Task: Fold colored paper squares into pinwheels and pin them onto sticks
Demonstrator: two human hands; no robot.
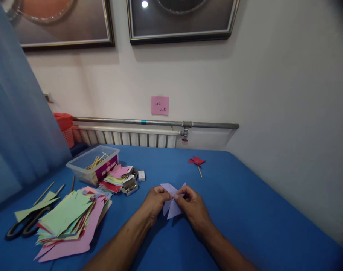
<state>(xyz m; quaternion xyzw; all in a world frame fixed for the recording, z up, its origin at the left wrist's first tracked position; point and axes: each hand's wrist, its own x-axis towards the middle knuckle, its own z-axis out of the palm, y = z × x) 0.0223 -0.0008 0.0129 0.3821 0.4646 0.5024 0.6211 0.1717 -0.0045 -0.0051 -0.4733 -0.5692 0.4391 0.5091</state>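
Left grip (pixel 154 202), right grip (pixel 194 206), pinching lilac paper (pixel 174 210), sides hidden

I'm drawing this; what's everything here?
Wall: one, white, behind
Pictures: two, brownish, wall
Note: one, pink, wall
Pipe: one, grey, wall
Radiator: one, white, wall
Curtain: one, blue, left
Basket: one, red, left
Table: one, blue, underneath
Tub: one, clear, left
Sticks: several, tan, left
Papers: many, multicoloured, left
Scissors: one, black-handled, left
Boxes: three, pale, beside papers
Pinwheel: one, red, right
Folded paper: one, purple, held
Left fingers: several, on paper
Right fingers: several, on paper
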